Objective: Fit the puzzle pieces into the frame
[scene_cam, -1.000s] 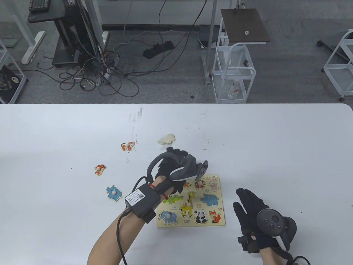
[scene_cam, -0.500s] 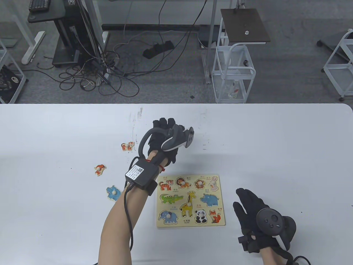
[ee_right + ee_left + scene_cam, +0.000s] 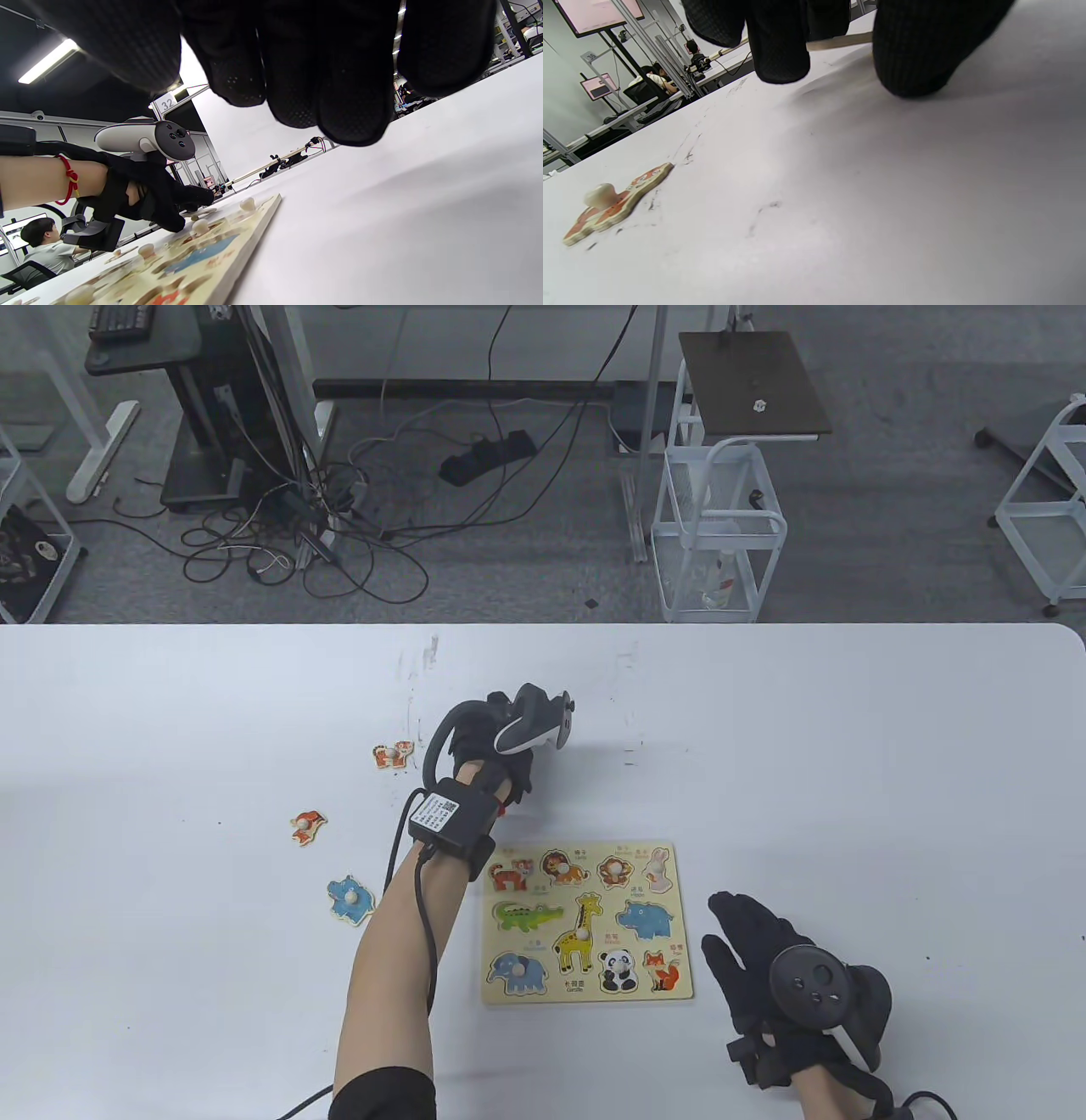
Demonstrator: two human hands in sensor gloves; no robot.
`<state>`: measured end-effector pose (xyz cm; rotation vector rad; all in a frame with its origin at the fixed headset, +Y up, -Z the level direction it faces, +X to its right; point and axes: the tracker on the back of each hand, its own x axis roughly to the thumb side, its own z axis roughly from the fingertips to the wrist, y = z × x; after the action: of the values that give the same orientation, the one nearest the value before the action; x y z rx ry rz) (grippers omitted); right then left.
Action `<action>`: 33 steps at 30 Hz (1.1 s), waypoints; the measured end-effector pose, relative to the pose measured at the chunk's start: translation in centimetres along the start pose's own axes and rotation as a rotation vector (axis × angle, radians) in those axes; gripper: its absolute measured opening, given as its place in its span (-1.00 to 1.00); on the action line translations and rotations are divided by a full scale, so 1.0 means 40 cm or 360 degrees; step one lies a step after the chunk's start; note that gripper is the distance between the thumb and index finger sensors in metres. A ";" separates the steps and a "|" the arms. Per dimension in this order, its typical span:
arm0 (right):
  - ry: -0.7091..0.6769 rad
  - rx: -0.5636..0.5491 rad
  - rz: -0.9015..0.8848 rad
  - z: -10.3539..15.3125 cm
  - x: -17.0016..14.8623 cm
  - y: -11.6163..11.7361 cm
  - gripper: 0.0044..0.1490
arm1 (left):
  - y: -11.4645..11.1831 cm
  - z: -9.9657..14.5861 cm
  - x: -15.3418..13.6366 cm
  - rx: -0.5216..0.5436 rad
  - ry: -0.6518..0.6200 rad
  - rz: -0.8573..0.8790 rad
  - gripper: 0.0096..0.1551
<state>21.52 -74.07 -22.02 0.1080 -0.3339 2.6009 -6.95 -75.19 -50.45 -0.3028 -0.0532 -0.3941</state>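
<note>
My left hand [image 3: 496,738] reaches past the frame [image 3: 585,922], fingers closing on a pale piece's [image 3: 840,41] edge, right hand [image 3: 764,959] relaxed beside it; next, I reckon, lift and carry back.

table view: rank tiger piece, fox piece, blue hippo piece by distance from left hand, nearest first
From the left hand:
1. Tiger piece, just off the hand's left side.
2. Fox piece, farther left and nearer the person.
3. Blue hippo piece, left of the puzzle frame, nearest the table's front edge.
</note>
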 end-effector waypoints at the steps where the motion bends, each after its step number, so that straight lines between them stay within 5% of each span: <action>1: -0.0001 0.0001 0.0001 0.000 0.000 0.000 -0.23 | -0.001 -0.002 0.001 0.0018 -0.0007 0.0014 -0.04; 11: -0.0013 0.0033 -0.0001 0.001 0.008 0.008 -0.23 | 0.008 0.021 -0.007 0.0262 -0.0031 -0.0012 -0.32; 17: -0.0014 0.0053 -0.0031 0.001 0.009 0.012 -0.24 | 0.033 0.089 -0.050 0.0367 -0.0058 -0.0141 -0.42; 25: -0.0057 0.0089 -0.0061 0.006 0.025 0.027 -0.24 | 0.101 0.311 -0.145 0.0457 -0.0250 0.0120 -0.49; 33: -0.0257 0.0125 -0.0052 0.028 0.106 0.045 -0.24 | 0.085 0.578 -0.096 0.0672 -0.0649 0.0404 -0.53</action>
<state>16.99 -73.82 -20.75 0.3492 -0.2846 2.5790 -9.02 -63.82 -29.79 0.0334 -0.4867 -0.0581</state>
